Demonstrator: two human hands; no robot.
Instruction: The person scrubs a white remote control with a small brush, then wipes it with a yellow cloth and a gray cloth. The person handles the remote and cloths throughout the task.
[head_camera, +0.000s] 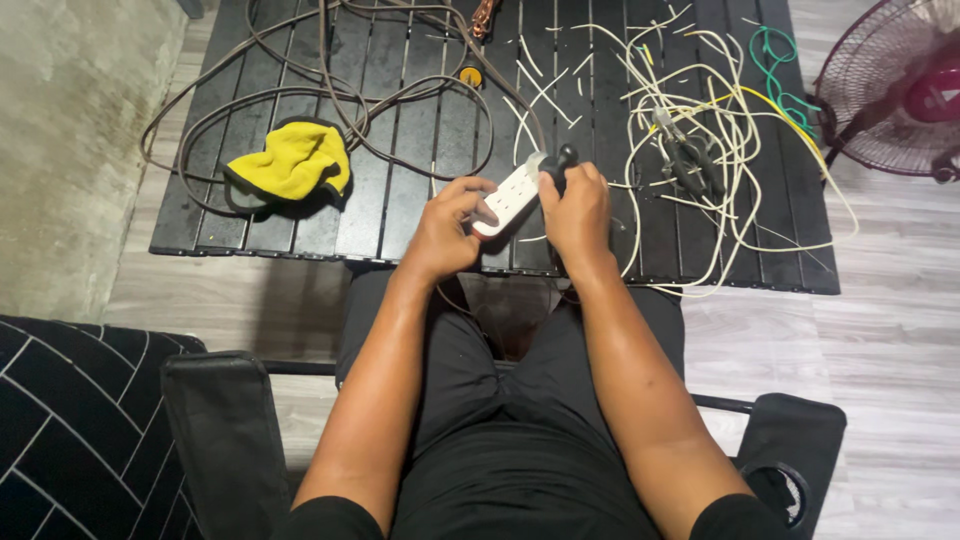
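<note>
Right hand is closed round a black tool handle, its tip at the far end of the white oblong plastic power strip. Left hand pinches the strip's near end; long axis runs diagonally up-right, above the black slatted table.

Probably home workspace, slatted table, loose wires, floor fan

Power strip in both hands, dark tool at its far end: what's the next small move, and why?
Probably steady the white power strip with the left hand and press the dark-handled tool in the right hand squarely down. The tool's tip is hidden behind the fingers, so whether it is seated cannot be told; both hands already grip closely above the black slatted table.
</note>
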